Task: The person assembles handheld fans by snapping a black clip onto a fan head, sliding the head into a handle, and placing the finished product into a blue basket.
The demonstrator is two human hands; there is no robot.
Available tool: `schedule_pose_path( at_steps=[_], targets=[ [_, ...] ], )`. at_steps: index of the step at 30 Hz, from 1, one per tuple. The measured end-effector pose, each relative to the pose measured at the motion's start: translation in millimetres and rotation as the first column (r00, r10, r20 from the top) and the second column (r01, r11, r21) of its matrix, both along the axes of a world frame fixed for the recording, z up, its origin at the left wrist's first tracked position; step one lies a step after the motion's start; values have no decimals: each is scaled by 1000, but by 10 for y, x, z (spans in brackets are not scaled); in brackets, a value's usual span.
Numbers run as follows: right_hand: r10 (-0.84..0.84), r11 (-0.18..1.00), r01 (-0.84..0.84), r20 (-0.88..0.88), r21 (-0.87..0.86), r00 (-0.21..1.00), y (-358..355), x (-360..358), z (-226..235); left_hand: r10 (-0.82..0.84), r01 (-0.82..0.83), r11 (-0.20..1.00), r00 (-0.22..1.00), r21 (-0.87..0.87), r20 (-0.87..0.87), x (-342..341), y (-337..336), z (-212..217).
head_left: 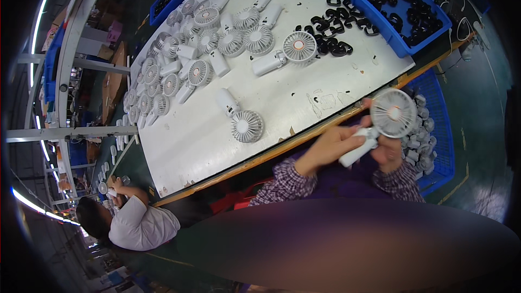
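Observation:
A white handheld fan (pixel 393 113) with an orange-ringed hub is held up past the table's near edge, its round head upward. My left hand (pixel 330 147) is closed around its handle, the thumb lying along it. Just below the fan head, my right hand (pixel 387 155) is curled against the fan, partly hidden behind it. On the table nearest my hands lie a fan with its grille up (pixel 248 126) and another with an orange ring (pixel 299 47). Small black curved parts (pixel 341 49) lie loose beyond them.
Many white fans (pixel 230 42) crowd the left of the white table (pixel 206 154). A blue tray (pixel 401 49) of black parts stands at the far right. A blue basket (pixel 442 171) of white fans is beside my right arm. A seated person (pixel 144 222) works at lower left.

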State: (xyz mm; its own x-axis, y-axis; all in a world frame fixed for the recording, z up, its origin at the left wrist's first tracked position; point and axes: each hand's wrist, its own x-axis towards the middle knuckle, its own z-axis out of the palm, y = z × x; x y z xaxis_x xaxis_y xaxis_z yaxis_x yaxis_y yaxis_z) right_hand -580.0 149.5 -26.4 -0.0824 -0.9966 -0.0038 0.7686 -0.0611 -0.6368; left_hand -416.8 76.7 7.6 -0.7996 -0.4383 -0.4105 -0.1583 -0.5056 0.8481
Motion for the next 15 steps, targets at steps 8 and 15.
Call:
schedule_pose_path(
  at_steps=[8, 15],
  targets=[
    [-428, 364, 537, -375, 761, 822, 1535, -1679, -2252, 731, 381, 49, 616, -923, 293, 554, -1670, -58],
    [-186, 132, 674, -649, 727, 737, 2085, -2402, -3699, 640, 435, 144, 644, -889, 419, 583, -1806, -126]
  ],
)
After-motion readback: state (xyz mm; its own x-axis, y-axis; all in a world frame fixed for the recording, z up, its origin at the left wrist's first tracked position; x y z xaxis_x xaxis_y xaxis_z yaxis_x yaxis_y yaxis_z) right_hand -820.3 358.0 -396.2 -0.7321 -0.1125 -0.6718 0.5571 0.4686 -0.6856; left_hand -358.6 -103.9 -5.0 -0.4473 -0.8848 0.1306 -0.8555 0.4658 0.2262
